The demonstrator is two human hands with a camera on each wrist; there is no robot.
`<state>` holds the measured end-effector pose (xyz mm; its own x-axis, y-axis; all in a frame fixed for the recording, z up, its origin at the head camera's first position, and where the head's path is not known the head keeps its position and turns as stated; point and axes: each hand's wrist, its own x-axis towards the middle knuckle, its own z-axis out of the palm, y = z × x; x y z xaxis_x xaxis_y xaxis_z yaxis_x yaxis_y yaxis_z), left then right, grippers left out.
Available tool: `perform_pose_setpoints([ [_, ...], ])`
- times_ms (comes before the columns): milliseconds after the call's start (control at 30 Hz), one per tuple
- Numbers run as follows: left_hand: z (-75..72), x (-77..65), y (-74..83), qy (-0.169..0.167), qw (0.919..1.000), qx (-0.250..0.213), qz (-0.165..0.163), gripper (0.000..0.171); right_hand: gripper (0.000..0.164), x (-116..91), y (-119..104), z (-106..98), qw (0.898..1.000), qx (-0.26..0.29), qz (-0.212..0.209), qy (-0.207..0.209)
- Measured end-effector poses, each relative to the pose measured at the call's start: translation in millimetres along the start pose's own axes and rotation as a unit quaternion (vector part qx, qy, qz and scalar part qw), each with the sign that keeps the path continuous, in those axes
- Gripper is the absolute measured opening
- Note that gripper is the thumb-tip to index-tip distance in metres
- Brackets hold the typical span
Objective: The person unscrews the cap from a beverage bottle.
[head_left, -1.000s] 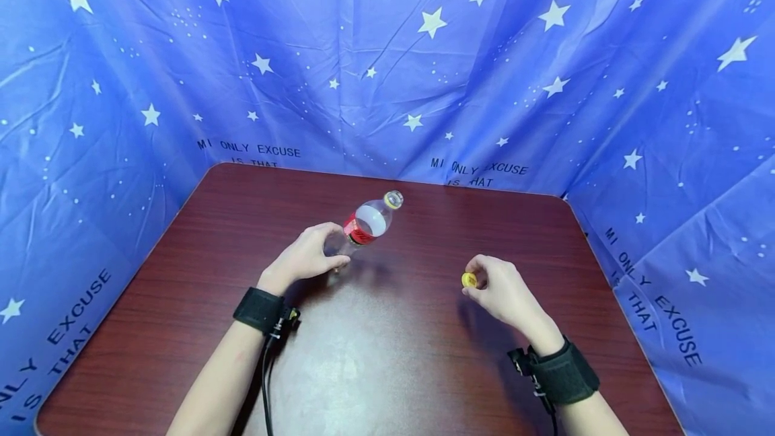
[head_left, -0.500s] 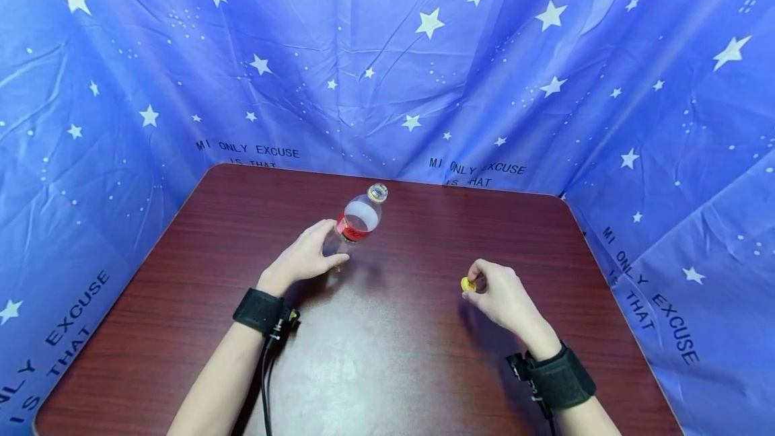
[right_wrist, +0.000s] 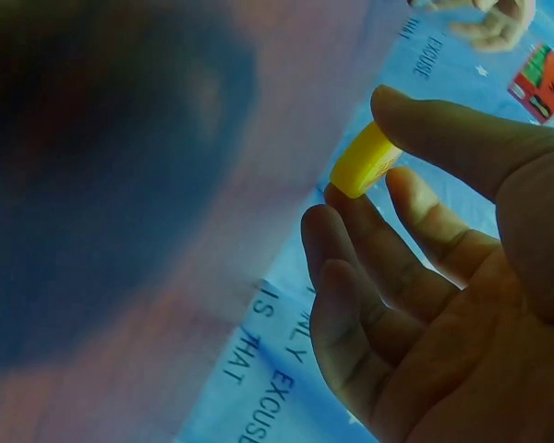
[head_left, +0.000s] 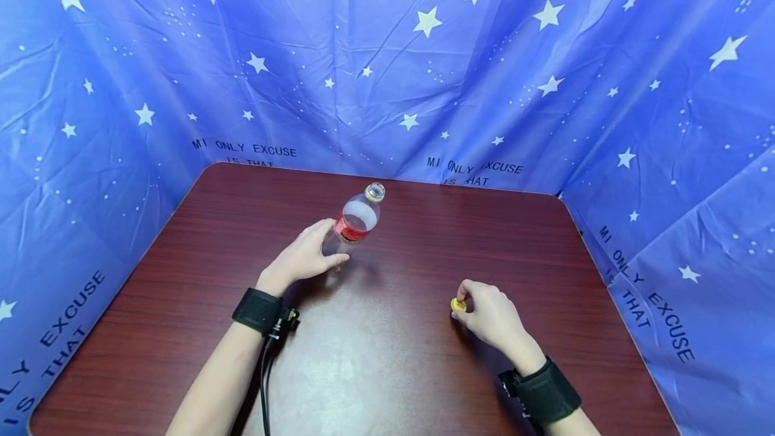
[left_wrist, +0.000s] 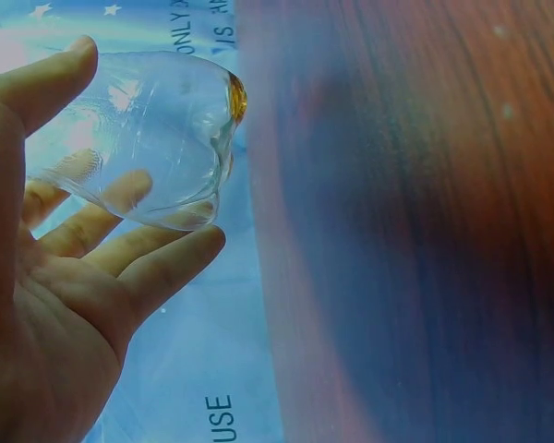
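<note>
A clear plastic bottle with a red label leans to the right near the table's middle, its mouth uncapped and a yellow ring round the neck. My left hand grips its lower part between thumb and fingers. In the left wrist view, the bottle's base appears above the table, with a little brown liquid at the bottom. To the right, my right hand pinches a yellow bottle cap. The right wrist view shows the cap between the thumb and fingertips, apart from the bottle.
The dark red wooden table has rounded corners. A blue curtain with white stars and printed words surrounds its back and sides. Black straps with small cameras sit on both wrists, and a cable runs down from the left one.
The bottle's neck has swung left, so it leans less. My right hand has moved left and nearer the table's front edge with the cap. The left hand has stayed almost in place.
</note>
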<state>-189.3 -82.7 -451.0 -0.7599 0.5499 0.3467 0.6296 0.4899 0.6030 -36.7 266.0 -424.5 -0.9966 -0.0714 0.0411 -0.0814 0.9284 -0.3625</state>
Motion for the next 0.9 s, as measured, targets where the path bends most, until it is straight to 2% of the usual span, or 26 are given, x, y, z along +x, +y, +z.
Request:
perform_pose_setpoints([
  [200, -0.6, -0.4, -0.3, -0.004, 1.0, 0.003, -0.004, 0.048, 0.028, -2.4, -0.6, 13.7, 1.0, -0.024, 0.004, -0.011],
  [467, -1.5, -1.9, 0.7, -0.005, 1.0, 0.001, 0.003, 0.047, 0.03, -4.4, 0.3, 23.3, 0.999, -0.031, 0.01, -0.021],
  [900, -1.2, -2.5, -0.8, -0.002, 1.0, 0.006, 0.007, 0.045, 0.032, -5.8, 3.2, 34.6, 0.999, -0.037, 0.001, -0.004],
])
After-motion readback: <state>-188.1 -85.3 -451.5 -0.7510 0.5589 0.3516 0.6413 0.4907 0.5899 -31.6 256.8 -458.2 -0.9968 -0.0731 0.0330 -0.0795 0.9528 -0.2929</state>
